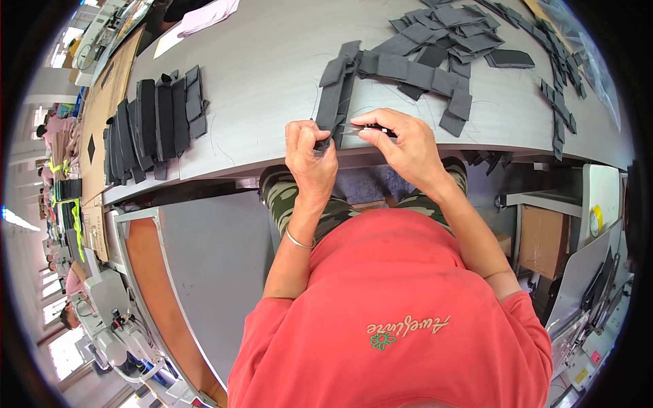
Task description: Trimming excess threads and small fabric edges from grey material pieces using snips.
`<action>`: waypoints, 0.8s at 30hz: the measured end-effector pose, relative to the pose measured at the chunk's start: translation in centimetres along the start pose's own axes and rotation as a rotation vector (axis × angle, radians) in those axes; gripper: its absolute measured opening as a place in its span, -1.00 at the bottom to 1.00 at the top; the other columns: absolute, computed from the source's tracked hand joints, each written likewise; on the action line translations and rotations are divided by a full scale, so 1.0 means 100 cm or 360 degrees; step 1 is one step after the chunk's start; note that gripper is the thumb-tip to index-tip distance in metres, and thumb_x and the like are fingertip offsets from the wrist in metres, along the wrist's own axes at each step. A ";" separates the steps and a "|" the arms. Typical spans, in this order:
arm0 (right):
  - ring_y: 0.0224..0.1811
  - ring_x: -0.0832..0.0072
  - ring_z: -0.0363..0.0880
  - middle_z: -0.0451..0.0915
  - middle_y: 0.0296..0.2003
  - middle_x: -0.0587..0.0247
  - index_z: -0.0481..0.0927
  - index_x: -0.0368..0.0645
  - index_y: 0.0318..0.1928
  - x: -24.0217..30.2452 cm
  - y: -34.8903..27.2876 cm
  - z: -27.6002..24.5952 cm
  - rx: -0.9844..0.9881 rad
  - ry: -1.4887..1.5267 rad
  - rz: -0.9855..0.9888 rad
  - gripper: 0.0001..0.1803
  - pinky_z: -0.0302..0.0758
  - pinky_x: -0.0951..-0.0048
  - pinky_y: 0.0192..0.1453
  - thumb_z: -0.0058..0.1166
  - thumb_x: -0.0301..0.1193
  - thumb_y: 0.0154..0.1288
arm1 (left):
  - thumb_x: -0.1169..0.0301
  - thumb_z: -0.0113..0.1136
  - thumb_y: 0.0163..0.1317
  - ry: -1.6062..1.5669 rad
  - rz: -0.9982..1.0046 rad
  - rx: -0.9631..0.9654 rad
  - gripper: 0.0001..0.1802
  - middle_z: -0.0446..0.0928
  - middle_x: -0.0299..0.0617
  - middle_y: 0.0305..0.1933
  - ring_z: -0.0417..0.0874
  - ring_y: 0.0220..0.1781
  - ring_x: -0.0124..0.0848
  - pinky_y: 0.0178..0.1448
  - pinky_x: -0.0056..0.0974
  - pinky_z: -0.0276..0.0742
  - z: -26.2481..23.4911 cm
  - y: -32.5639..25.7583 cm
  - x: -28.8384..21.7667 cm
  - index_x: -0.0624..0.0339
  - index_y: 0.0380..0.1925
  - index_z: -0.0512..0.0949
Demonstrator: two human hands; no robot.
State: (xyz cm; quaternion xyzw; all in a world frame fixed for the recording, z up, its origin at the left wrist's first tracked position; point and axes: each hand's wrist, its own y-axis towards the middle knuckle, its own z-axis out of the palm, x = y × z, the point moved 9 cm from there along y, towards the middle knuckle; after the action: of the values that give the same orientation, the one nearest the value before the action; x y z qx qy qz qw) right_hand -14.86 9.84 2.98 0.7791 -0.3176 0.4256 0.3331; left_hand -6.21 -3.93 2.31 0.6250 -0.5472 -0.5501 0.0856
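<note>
Near the table's front edge, my left hand (309, 153) pinches the near end of a dark grey fabric strip (333, 95) between thumb and fingers. The strip runs away from me over the tabletop and joins a chain of folded grey pieces (415, 73) that bends to the right. My right hand (407, 143) is closed around small thread snips (375, 128) with a black handle. Their thin metal tip points left, close to the strip's edge beside my left thumb. Whether the tip touches a thread I cannot tell.
On the left, a row of dark fabric pieces (155, 122) lies side by side. A heap of grey pieces (456, 30) sits at the far right, with more chained pieces (559, 75) along the right edge. Pink cloth (207, 17) lies at the far left. A cardboard box (542, 241) stands below the table.
</note>
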 end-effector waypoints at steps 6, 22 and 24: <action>-0.40 0.29 0.59 0.64 -0.41 0.32 0.65 -0.09 -0.31 0.013 0.001 0.002 -0.0109 -0.0428 -0.0135 -0.88 0.47 0.34 -0.34 0.15 -0.34 0.20 | 0.78 0.23 -0.29 -0.0094 -0.0037 -0.0041 -0.67 0.42 -0.14 -0.43 0.48 -0.39 -0.26 -0.31 -0.28 0.42 0.004 -0.006 0.002 0.21 -0.49 0.43; -0.43 0.38 0.58 0.60 -0.50 0.36 0.66 -0.03 -0.32 0.024 -0.002 0.001 -0.0176 -0.0892 -0.0215 -0.92 0.45 0.37 -0.38 0.16 -0.38 0.17 | 0.82 0.18 -0.38 -0.0113 0.0029 -0.0043 -0.66 0.37 -0.16 -0.44 0.39 -0.37 -0.23 -0.30 -0.23 0.35 0.011 -0.009 -0.001 0.23 -0.56 0.41; -0.44 0.38 0.57 0.59 -0.51 0.36 0.66 -0.03 -0.33 0.025 -0.002 0.001 -0.0178 -0.0911 -0.0219 -0.93 0.44 0.36 -0.39 0.16 -0.38 0.18 | 0.81 0.19 -0.40 -0.0081 0.0031 -0.0027 -0.66 0.37 -0.15 -0.44 0.40 -0.36 -0.22 -0.30 -0.22 0.35 0.013 -0.009 -0.001 0.23 -0.56 0.42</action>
State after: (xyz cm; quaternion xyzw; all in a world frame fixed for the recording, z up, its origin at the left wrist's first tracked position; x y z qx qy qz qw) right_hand -13.57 9.34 5.11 0.8677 -0.3679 0.1468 0.3004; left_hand -6.64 -2.84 1.25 0.6047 -0.5505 -0.5696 0.0824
